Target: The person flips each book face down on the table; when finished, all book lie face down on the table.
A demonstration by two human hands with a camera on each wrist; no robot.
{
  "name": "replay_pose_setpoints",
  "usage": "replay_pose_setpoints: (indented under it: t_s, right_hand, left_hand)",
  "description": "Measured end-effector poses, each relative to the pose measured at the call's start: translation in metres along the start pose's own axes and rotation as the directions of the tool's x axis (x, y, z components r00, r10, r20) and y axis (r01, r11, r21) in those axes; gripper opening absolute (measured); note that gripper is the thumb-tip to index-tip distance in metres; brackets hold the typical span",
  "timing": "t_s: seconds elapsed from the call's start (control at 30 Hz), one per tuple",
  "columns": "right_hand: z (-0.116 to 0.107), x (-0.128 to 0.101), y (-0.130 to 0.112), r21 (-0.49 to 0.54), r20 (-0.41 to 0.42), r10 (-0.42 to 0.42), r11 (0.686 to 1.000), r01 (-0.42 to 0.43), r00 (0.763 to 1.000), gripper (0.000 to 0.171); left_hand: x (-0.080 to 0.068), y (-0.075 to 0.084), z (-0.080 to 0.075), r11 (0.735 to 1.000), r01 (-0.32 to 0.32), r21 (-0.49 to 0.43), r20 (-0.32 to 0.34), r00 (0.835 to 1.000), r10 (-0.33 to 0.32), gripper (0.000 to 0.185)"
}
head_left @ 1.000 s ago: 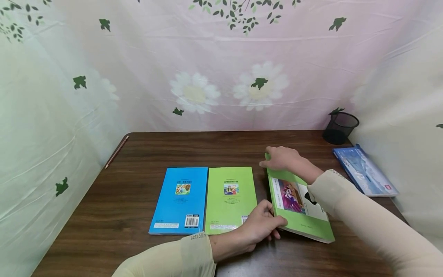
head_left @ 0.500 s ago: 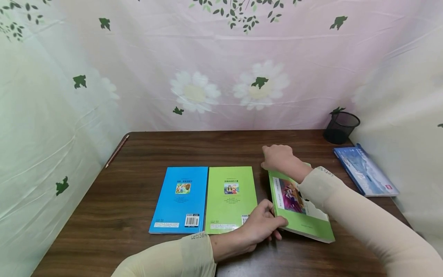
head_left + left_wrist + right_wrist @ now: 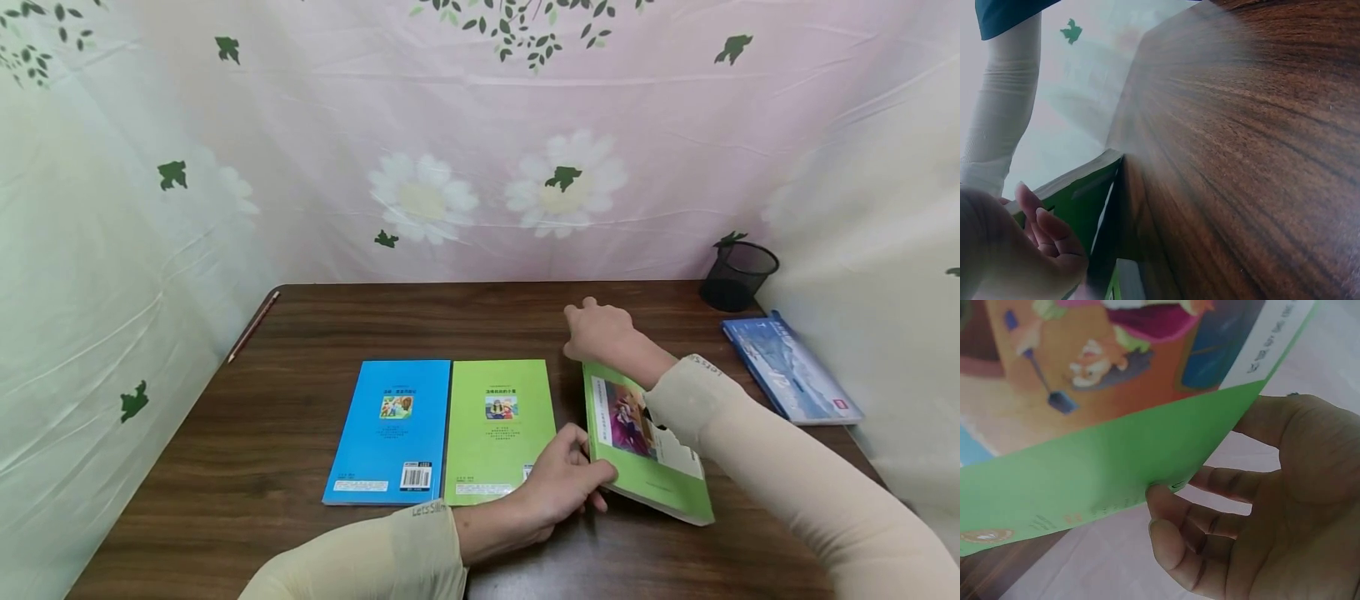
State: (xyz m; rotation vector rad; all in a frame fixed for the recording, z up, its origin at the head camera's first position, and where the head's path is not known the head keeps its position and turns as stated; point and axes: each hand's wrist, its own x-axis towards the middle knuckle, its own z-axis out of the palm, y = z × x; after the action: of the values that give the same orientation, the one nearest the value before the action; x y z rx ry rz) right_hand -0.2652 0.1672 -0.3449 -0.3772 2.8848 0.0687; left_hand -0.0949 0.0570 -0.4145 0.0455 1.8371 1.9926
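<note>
A green picture book point(image 3: 652, 454) lies tilted right of centre on the dark wooden table point(image 3: 450, 321). My right hand point(image 3: 600, 333) grips its far end; in the right wrist view the fingers point(image 3: 1210, 506) curl under the bent green cover point(image 3: 1116, 394). My left hand point(image 3: 573, 479) holds the book's near left corner, with the thumb on top. The left wrist view shows that hand point(image 3: 1035, 250) against the book's edge point(image 3: 1085, 194), which is lifted off the table point(image 3: 1247, 156).
A blue book point(image 3: 390, 433) and a plain green book point(image 3: 498, 429) lie side by side just left of the held one. A black mesh pen cup point(image 3: 737, 277) and another blue book point(image 3: 791, 371) sit at the right. A pencil point(image 3: 252, 327) lies by the left edge. Floral cloth walls surround the table.
My right hand has moved away from me and upward with the book's far end. The book has drawn slightly left. The left hand has stayed at the near corner.
</note>
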Motion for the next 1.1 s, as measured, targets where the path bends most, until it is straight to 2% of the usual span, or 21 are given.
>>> replay_pose_setpoints:
  t_s: [0.3, 0.5, 0.8, 1.1]
  right_hand:
    - [-0.015, -0.004, 0.007, 0.047, -0.011, 0.021, 0.999, -0.020, 1.000, 0.074]
    - [-0.025, -0.010, 0.013, 0.051, 0.002, 0.034, 0.998, -0.034, 0.999, 0.075]
    - [-0.034, -0.018, 0.023, 0.030, -0.003, 0.073, 0.997, -0.072, 0.997, 0.069]
    - [-0.035, -0.019, 0.025, 0.059, -0.001, 0.067, 0.996, -0.067, 0.998, 0.060]
  left_hand:
    - [-0.007, 0.007, 0.000, 0.996, -0.075, 0.041, -0.046, 0.996, 0.077, 0.025]
    - [-0.009, 0.012, 0.001, 0.989, -0.114, 0.099, -0.040, 0.992, 0.118, 0.023]
    - [-0.010, 0.020, 0.006, 0.983, -0.123, 0.138, -0.042, 0.991, 0.130, 0.023]
    - [-0.013, 0.022, 0.010, 0.978, -0.133, 0.160, -0.037, 0.989, 0.140, 0.023]
